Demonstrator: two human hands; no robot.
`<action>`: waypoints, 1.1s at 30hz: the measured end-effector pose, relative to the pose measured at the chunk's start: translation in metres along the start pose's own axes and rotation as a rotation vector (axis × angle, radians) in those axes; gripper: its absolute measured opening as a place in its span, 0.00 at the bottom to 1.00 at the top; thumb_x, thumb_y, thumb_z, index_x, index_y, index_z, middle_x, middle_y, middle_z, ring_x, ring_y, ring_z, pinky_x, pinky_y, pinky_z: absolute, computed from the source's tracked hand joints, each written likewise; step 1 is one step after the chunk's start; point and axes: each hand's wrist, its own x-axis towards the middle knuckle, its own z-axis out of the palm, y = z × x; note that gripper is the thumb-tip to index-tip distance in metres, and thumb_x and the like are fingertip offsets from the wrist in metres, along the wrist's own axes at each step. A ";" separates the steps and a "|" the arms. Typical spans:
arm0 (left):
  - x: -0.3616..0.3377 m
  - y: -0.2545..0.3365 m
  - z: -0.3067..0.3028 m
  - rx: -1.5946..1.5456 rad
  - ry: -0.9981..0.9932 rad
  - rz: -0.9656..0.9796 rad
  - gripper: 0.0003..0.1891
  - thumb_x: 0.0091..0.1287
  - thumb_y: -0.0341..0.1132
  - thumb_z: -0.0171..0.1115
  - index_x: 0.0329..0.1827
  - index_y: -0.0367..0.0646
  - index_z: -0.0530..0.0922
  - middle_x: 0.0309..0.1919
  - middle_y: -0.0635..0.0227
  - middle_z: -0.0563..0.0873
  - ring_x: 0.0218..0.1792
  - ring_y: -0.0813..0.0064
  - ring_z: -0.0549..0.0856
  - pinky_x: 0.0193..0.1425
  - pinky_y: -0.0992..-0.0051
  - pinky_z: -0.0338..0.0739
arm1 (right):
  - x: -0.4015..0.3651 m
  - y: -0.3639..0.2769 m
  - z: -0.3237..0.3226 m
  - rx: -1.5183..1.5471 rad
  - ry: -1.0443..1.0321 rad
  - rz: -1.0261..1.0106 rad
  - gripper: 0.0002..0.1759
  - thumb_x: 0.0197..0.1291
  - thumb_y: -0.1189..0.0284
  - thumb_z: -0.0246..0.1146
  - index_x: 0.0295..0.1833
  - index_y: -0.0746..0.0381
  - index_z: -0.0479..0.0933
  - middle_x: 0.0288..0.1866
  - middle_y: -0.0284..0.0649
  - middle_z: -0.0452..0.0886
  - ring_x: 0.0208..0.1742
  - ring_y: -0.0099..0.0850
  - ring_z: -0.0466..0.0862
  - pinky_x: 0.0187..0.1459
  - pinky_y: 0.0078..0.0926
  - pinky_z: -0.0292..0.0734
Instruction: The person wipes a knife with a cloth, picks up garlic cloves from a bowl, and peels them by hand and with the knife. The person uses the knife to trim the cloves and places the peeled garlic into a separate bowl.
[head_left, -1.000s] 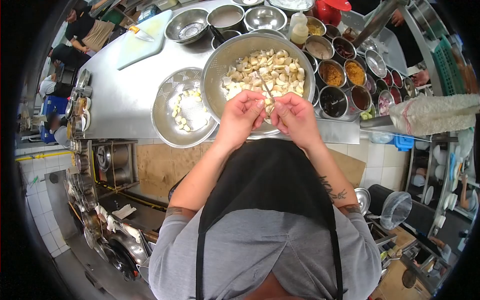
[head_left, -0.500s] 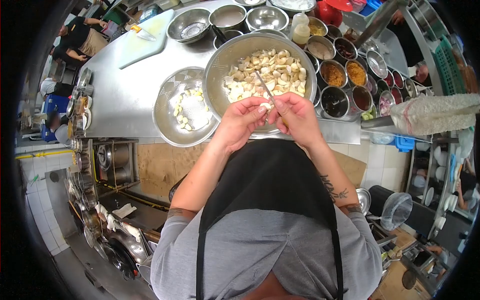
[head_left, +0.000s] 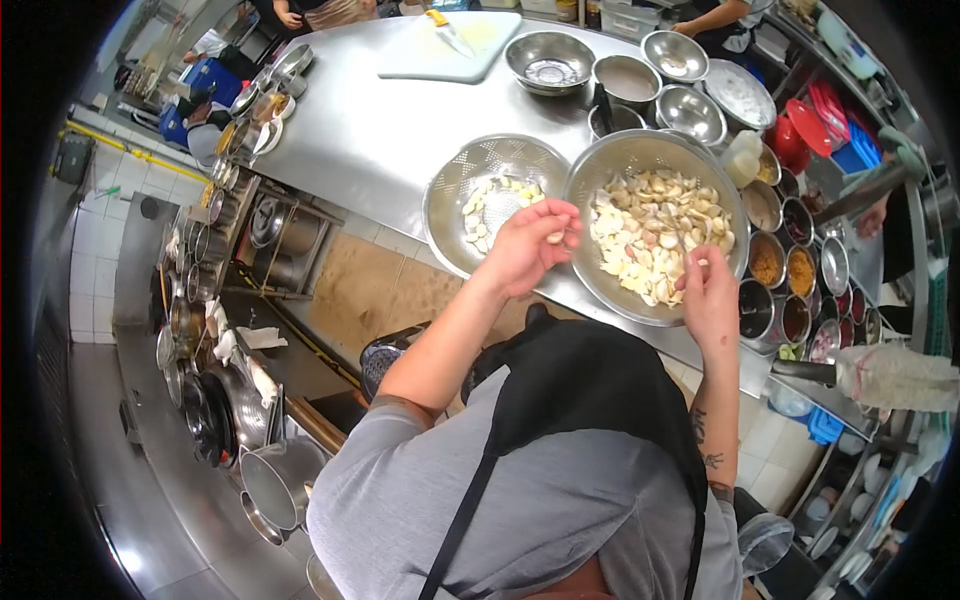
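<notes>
- Left hand (head_left: 535,245): fingers curled closed on a small pale garlic clove (head_left: 555,237), near the perforated steel colander's (head_left: 445,235) rim.
- Right hand (head_left: 708,285): pinched shut on a slim metal knife (head_left: 683,238), above the large steel bowl (head_left: 662,150) of garlic cloves (head_left: 645,220).
- Colander: pale cloves (head_left: 478,212) inside, left of bowl.

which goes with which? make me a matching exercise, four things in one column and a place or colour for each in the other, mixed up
1. yellow-handled knife
2. apron
3. shirt
4. right hand

a. grey
b. at the fuller colander
c. lying on the cutting board
d. black

Right pairs: 1-c, 2-d, 3-a, 4-b
</notes>
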 end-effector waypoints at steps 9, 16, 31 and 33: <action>-0.007 0.024 -0.152 0.830 0.627 0.532 0.11 0.64 0.29 0.64 0.49 0.40 0.77 0.35 0.73 0.79 0.34 0.83 0.76 0.37 0.80 0.73 | -0.013 0.005 0.010 -0.099 0.417 0.109 0.30 0.61 0.65 0.68 0.67 0.64 0.71 0.23 0.33 0.76 0.27 0.19 0.74 0.32 0.20 0.71; -0.025 0.014 -0.205 1.078 0.845 0.311 0.23 0.58 0.39 0.71 0.50 0.35 0.73 0.36 0.65 0.77 0.35 0.74 0.76 0.40 0.72 0.74 | -0.029 0.058 0.013 0.319 0.533 0.387 0.30 0.62 0.63 0.68 0.64 0.66 0.67 0.20 0.29 0.72 0.13 0.16 0.65 0.14 0.17 0.55; -0.031 0.006 -0.246 0.722 0.752 -0.066 0.13 0.66 0.37 0.59 0.42 0.33 0.77 0.23 0.67 0.80 0.17 0.78 0.74 0.19 0.72 0.66 | -0.027 0.057 0.038 0.766 0.390 0.502 0.13 0.53 0.79 0.64 0.36 0.64 0.64 0.23 0.37 0.73 0.13 0.24 0.68 0.12 0.22 0.58; -0.032 0.015 -0.258 0.740 0.739 -0.051 0.10 0.65 0.35 0.57 0.38 0.35 0.76 0.21 0.68 0.78 0.15 0.79 0.72 0.16 0.74 0.63 | -0.032 0.036 0.040 0.823 0.368 0.466 0.11 0.53 0.79 0.64 0.37 0.66 0.67 0.22 0.37 0.74 0.13 0.23 0.68 0.12 0.22 0.58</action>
